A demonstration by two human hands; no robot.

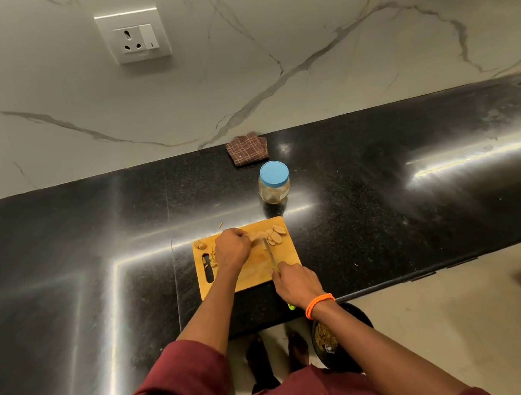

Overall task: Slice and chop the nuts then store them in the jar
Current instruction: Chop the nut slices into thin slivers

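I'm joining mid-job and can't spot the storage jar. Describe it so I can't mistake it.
On the black countertop, look just beyond the far right corner of the wooden cutting board where both hands work. The jar stands upright there, apart from the board, nearer than the folded checked cloth. It is the only clear container, closed with a light blue lid.

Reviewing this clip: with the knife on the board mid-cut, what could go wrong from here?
The left hand pins a nut right beside the knife blade, so a slip could nick its fingers. Cut slices lie near the cutting board far edge and may scatter onto the counter; one bit already lies there. The jar has its lid on, so it must be opened before storing.
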